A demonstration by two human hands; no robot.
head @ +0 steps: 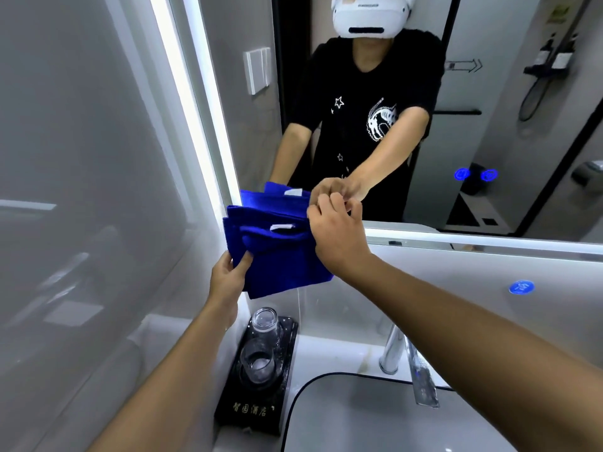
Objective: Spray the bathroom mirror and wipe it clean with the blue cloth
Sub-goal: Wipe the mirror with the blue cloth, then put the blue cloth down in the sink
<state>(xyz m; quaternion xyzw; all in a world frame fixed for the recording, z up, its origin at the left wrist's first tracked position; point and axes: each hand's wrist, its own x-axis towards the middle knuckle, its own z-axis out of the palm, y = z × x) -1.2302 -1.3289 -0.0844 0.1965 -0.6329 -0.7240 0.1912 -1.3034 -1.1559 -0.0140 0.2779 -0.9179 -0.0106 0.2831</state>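
Item: blue cloth (280,256), qty 1, folded, white tag showing; held up at the lower-left corner of the mirror (489,141), top edge at or against the glass (contact unclear). Left hand (228,275) pinches the cloth's lower-left edge, thumb on front; right hand (336,236) grips its upper-right corner, fingers curled. Progress: est. early/mid — cloth looks like it's being refolded or positioned; can't tell whether glass is sprayed, no droplets or streaks made out; wiping of most of the mirror appears left. Spray bottle: 0 in view. Below left hand: black tray (257,399), qty 1, w/ glasses (266,324), qty 2, upside down. Below right forearm: chrome tap (408,363), qty 1, over basin (359,419), qty 1.
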